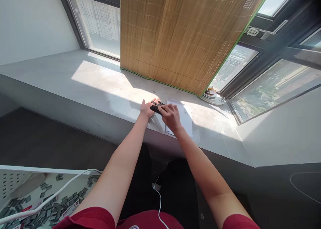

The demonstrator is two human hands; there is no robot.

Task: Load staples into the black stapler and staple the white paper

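Observation:
A black stapler [155,108] is in my right hand [171,116], gripped between thumb and fingers above the window sill. Its arms look spread apart, and its far end reaches over my left palm. My left hand [148,107] lies palm up with the fingers stretched out and the thumb apart, close under the stapler. Whether the stapler touches the palm, I cannot tell. Beneath and beside my right hand, white paper sheets [186,123] rest on the sill, with faint marks near their upper right.
The pale sill [107,98] runs below a hanging bamboo blind [175,38]. Stacked plates [210,95] stand at the right by the window. At the lower left, a white bin [12,183] contains many small dark pieces; a white cable [50,199] crosses it.

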